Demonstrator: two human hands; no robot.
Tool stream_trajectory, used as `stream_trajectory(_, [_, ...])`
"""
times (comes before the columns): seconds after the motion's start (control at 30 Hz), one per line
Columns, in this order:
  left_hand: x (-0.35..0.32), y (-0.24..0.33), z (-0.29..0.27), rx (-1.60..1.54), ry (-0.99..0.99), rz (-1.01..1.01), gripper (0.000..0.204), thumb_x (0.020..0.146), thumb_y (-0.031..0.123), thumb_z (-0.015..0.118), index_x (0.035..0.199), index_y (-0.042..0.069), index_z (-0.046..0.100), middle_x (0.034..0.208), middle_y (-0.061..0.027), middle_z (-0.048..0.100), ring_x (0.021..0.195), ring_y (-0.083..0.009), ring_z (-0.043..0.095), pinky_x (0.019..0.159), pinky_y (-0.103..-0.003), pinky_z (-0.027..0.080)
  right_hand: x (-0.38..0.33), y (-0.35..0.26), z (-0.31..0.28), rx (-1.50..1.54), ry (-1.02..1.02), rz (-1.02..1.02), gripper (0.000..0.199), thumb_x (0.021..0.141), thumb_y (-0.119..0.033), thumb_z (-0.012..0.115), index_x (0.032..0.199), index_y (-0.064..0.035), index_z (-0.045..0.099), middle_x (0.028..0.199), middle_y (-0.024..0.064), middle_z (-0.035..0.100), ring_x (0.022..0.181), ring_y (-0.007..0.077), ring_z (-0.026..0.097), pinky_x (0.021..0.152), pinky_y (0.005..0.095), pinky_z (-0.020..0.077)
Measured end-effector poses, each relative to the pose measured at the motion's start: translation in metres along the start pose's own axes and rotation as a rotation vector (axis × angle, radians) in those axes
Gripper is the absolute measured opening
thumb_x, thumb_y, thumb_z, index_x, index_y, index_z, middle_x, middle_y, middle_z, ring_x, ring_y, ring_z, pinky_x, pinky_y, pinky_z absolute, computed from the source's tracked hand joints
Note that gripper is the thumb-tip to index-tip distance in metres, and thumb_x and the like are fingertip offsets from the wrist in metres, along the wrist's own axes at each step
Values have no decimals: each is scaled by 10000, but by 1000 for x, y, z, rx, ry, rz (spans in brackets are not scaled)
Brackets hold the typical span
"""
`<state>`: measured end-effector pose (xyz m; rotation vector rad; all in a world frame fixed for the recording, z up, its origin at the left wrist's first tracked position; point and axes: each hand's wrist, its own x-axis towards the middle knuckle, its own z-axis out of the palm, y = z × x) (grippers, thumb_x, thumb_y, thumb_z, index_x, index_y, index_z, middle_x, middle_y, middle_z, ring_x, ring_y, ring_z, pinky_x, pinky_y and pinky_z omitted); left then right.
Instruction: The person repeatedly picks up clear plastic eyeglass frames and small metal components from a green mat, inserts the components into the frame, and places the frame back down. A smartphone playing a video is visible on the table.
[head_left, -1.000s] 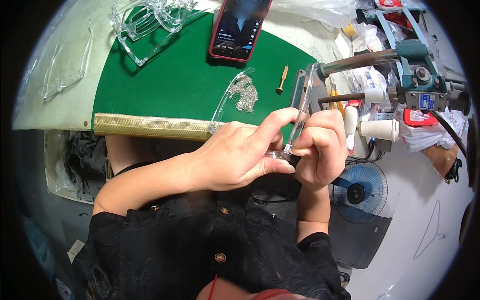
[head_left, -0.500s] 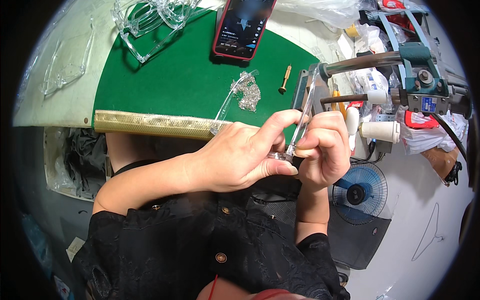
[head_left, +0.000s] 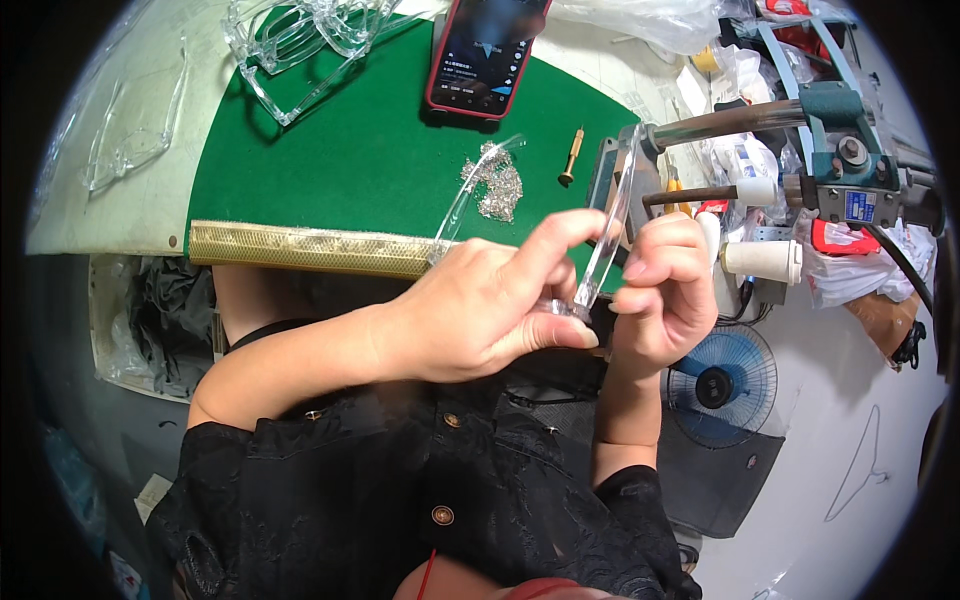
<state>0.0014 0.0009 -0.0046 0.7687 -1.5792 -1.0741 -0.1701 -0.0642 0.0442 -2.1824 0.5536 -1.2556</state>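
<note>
My left hand is closed on a clear plastic eyeglass frame, its thumb and fingers pinching near a hinge. One temple arm of the frame stands up past my fingertips, and the other temple sticks out beyond the back of my hand over the mat. Much of the frame front is hidden by my palm. Just right of the hinge is my right hand, fingers loosely curled, thumb and fingertips a little apart; nothing shows between them. A heap of tiny metal screws lies behind on the green mat.
A small brass screwdriver stands on the mat near a metal bench machine. A phone leans at the back. More clear frames lie back left. A perforated gold strip edges the table. A fan stands lower right.
My right hand has drawn back slightly to the right from the hinge, and its pinch has loosened. My left hand keeps the frame almost in place.
</note>
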Motion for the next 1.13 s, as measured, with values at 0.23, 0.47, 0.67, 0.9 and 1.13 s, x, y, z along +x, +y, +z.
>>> stream_trajectory(0.23, [-1, 5, -25, -220, 141, -34, 909, 853, 593, 563, 1413, -12, 181, 904, -139, 585, 747, -141, 580, 668, -257, 473, -43, 61, 5, -225, -328, 337, 73, 779, 53, 641, 838, 10, 636, 783, 85, 598, 707, 198, 600, 623, 283, 472])
stream_trajectory(0.47, [-2, 2, -27, -268, 166, -28, 900, 861, 579, 563, 1419, -12, 176, 863, -124, 582, 745, -130, 550, 693, -248, 460, -41, 69, 9, -292, -415, 268, 129, 728, 1, 704, 815, -3, 609, 767, 88, 563, 692, 244, 590, 605, 330, 472])
stream_trajectory(0.67, [-6, 1, -22, -196, 97, -64, 876, 853, 576, 572, 1420, 18, 205, 847, -111, 615, 731, -139, 609, 673, -258, 491, -42, 67, 11, -457, -508, 200, 134, 781, -83, 654, 796, -34, 529, 783, 95, 501, 737, 287, 542, 622, 383, 448])
stream_trajectory(0.9, [-2, -4, 0, -95, -5, -38, 798, 893, 520, 546, 1393, -5, 214, 848, -85, 617, 706, -179, 613, 686, -266, 483, -16, 29, 1, 65, -70, 164, 92, 847, -64, 584, 804, -18, 517, 785, 65, 486, 707, 161, 477, 629, 269, 396])
stream_trajectory(1.13, [0, -7, 8, -21, 13, 13, 831, 882, 578, 499, 1391, -12, 212, 892, -121, 650, 729, -228, 646, 726, -306, 491, -10, 3, 9, 1, -27, 2, 259, 889, -278, 638, 775, -53, 576, 766, 60, 533, 711, 181, 519, 633, 278, 426])
